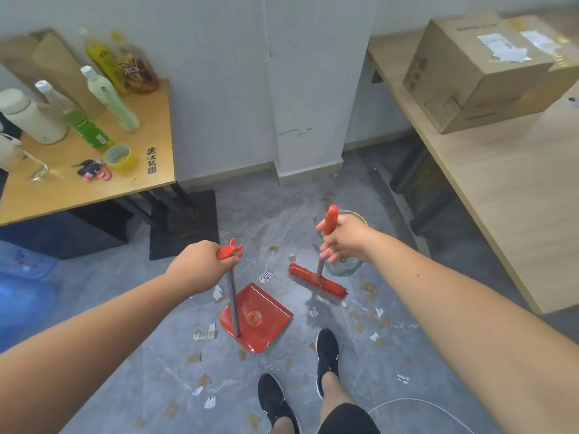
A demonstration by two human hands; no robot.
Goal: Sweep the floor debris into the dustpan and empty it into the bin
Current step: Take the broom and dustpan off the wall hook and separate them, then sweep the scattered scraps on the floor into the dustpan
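A red dustpan [269, 311] stands on the grey floor, its mouth facing right. My left hand [197, 264] is closed around the red grip at the top of its upright metal handle. My right hand [341, 238] grips the red handle of a broom. The red broom head [316, 281] rests on the floor just right of the pan's mouth. Scraps of paper and brown debris [369, 321] lie scattered around the pan and my feet. A clear-bagged bin [344, 264] sits behind the broom, mostly hidden by my right hand.
A wooden table [131, 180] with bottles and tape stands at the left over a black base. A long light desk [501, 198] with a cardboard box [488, 70] runs along the right. A white pillar [310, 126] is straight ahead. My black shoes [327, 355] are near the pan.
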